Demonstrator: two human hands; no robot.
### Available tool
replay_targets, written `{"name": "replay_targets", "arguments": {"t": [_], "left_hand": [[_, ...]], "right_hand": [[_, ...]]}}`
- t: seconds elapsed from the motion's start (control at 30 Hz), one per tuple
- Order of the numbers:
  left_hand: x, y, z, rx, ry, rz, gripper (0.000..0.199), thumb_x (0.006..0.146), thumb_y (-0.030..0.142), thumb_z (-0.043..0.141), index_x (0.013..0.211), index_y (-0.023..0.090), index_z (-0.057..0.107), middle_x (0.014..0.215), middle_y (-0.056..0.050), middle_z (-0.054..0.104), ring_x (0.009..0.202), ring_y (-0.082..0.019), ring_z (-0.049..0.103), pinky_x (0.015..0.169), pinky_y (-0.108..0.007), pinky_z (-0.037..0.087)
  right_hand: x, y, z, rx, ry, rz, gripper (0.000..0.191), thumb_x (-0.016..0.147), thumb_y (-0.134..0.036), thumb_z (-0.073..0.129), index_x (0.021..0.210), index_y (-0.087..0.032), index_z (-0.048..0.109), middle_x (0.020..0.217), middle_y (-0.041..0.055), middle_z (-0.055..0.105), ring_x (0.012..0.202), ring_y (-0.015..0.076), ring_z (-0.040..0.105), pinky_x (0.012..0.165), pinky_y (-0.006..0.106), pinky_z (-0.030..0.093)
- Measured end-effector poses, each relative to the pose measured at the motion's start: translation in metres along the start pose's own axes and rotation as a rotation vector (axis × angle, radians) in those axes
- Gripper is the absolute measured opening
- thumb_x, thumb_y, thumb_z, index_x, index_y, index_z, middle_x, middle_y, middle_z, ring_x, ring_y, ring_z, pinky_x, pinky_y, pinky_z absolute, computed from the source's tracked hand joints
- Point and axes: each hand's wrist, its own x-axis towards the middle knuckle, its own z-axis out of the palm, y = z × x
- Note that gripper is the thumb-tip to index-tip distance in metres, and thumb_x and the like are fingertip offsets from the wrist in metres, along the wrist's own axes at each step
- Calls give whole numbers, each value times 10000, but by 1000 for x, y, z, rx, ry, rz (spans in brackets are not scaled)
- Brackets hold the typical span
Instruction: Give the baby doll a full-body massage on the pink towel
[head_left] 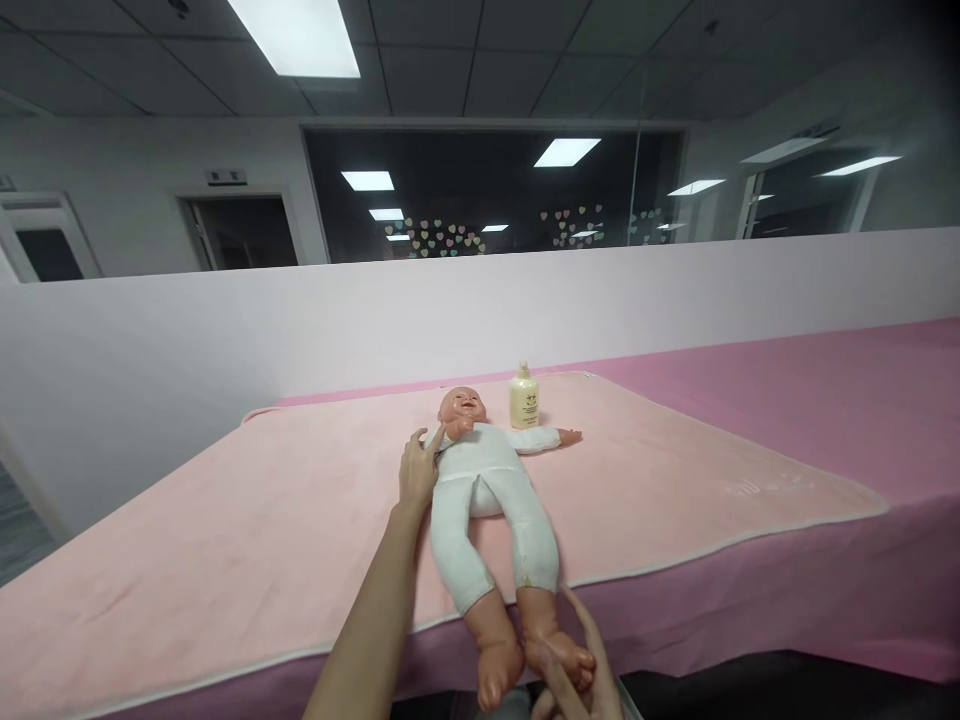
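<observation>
A baby doll (pixel 480 465) with a white cloth body and bare vinyl head, hands and feet lies face up, feet toward me. My left hand (pixel 420 468) is at the doll's arm on the left side, fingers against it. That arm is bent, with the doll's hand (pixel 459 428) near its chin. The doll's other arm (pixel 536 439) stretches out to the right. At the bottom, my right hand (pixel 600 680) grips the doll's right-side foot (pixel 556 652), one finger extended along the ankle. The other foot (pixel 499 672) hangs free past the table edge.
A pale yellow pump bottle (pixel 524 400) stands beside the doll's head. Under the doll is a peach blanket (pixel 300 520) with a white edge, over a pink cover (pixel 810 400). A low white partition (pixel 480 320) runs behind, with a dark window (pixel 487 190) beyond.
</observation>
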Motion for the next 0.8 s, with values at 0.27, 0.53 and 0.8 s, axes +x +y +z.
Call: {"name": "replay_targets", "arguments": {"t": [0.27, 0.53, 0.8], "left_hand": [[0, 6, -3, 50, -35, -48, 673, 795, -7, 345, 1382, 314, 410, 1253, -123, 456, 1043, -245, 457, 914, -361, 404], [-5, 10, -9, 16, -87, -143, 682, 814, 27, 338, 1424, 333, 321, 1237, -95, 522, 1083, -260, 433, 851, -337, 429], [-1, 0, 1, -233, -31, -460, 639, 895, 254, 322, 1480, 148, 88, 1074, -161, 635, 937, -293, 598, 789, -395, 445]], "right_hand": [[9, -56, -3, -213, 91, -376, 783, 630, -567, 662, 1297, -223, 439, 656, 31, 607, 509, 203, 579, 500, 330, 505], [102, -132, 67, -603, -82, -689, 274, 760, -378, 489, 975, -238, 585, 782, 13, 633, 729, 182, 583, 666, 269, 439], [70, -136, 23, -674, -131, -611, 261, 734, -384, 531, 962, -265, 574, 809, -15, 644, 724, 169, 595, 654, 244, 427]]}}
